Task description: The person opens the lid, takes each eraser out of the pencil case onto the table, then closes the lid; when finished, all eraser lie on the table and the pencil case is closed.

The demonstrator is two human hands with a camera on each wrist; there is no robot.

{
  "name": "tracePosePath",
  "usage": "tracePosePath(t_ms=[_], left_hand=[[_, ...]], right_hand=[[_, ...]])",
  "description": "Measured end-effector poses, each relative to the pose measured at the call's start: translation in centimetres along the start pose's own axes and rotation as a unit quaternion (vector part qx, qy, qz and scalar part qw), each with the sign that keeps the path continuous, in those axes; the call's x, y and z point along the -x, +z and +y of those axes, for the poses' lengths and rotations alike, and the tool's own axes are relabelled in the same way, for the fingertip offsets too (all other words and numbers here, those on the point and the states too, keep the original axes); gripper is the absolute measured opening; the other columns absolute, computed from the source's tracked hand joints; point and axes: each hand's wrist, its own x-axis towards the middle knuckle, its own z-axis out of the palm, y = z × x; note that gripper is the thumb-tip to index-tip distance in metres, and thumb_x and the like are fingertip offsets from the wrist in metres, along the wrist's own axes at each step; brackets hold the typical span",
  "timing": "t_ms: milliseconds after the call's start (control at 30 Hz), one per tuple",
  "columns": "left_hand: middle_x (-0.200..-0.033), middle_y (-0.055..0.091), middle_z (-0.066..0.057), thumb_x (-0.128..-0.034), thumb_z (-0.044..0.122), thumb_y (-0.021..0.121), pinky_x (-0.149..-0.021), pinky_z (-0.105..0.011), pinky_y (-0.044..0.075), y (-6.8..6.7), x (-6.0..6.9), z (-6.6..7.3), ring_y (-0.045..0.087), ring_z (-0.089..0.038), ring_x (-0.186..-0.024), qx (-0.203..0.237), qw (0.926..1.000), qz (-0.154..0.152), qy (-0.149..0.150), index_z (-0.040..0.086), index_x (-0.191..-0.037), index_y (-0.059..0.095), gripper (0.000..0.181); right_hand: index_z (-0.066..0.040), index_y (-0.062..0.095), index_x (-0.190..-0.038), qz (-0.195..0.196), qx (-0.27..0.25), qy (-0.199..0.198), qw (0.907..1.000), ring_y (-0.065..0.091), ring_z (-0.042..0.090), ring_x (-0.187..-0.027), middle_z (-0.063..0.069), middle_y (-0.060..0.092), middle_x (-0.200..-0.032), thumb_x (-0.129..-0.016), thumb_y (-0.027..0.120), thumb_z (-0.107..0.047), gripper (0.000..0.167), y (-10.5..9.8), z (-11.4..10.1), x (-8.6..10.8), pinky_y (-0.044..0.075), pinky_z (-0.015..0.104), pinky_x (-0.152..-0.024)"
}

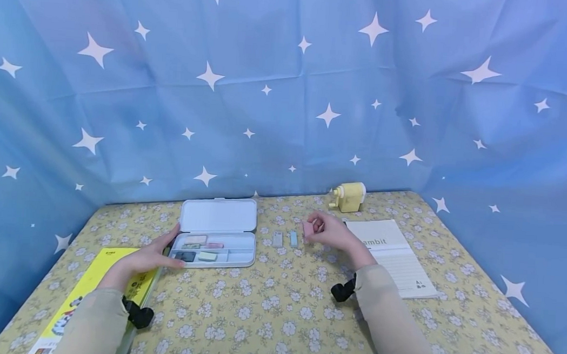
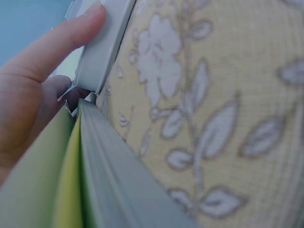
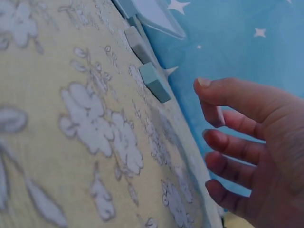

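Note:
My right hand (image 1: 331,231) pinches a pink eraser (image 1: 308,229) between thumb and fingers; in the right wrist view the hand (image 3: 266,137) holds the pink eraser (image 3: 212,113) above the cloth. Just left of it lie a light blue eraser (image 1: 294,239) and a grey one (image 1: 277,239). My left hand (image 1: 149,255) grips the left end of an open white case (image 1: 250,257), thumb on the near edge; the left wrist view shows that thumb of the hand (image 2: 52,57) on the case (image 2: 102,52). Several small erasers, among them a pale green one (image 1: 207,256), lie in its compartments.
A yellow book (image 1: 107,269) lies under my left forearm. At the back right stands a yellow pencil sharpener (image 1: 350,197); a notepad (image 1: 407,266) is beside my right forearm. A blue star-patterned curtain (image 1: 287,117) hangs behind the flowered tablecloth (image 1: 255,327).

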Motion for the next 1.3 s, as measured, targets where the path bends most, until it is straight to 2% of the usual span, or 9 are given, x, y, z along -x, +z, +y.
tracePosePath(t_ms=[433, 767, 1300], left_hand=[[-0.158, -0.007, -0.026, -0.0795, 0.037, 0.078, -0.105, -0.072, 0.001, -0.1, 0.0, -0.1, -0.009, -0.050, -0.141, -0.006, 1.0000, 0.001, -0.007, 0.020, -0.157, -0.004, 0.114], [-0.158, -0.007, -0.026, -0.0794, 0.038, 0.078, -0.105, -0.072, 0.001, 0.0, -0.1, -0.2, -0.009, -0.050, -0.141, -0.009, 0.9999, -0.002, -0.013, 0.020, -0.157, -0.004, 0.114], [-0.158, -0.008, -0.026, -0.0795, 0.039, 0.078, -0.105, -0.072, 0.001, 0.1, -0.2, -0.1, -0.010, -0.050, -0.141, -0.008, 0.9998, -0.004, -0.017, 0.021, -0.157, -0.004, 0.114]], right_hand=[[-0.005, 0.059, -0.112, -0.008, 0.012, 0.006, 0.9999, 0.054, 0.019, -0.074, 0.006, 0.058, -0.086, -0.080, 0.079, -0.016, 0.040, 0.2, 0.6, 0.0, 0.047, 0.035, -0.065], [-0.005, 0.061, -0.109, -0.011, 0.028, -0.012, 0.9995, 0.052, 0.018, -0.072, 0.004, 0.058, -0.083, -0.079, 0.078, -0.015, 0.036, 0.7, 1.1, -0.2, 0.046, 0.034, -0.065], [-0.007, 0.061, -0.106, -0.016, 0.039, 0.002, 0.9991, 0.048, 0.018, -0.071, 0.004, 0.054, -0.082, -0.079, 0.079, -0.014, 0.034, 1.1, 1.0, -0.1, 0.042, 0.034, -0.064]])
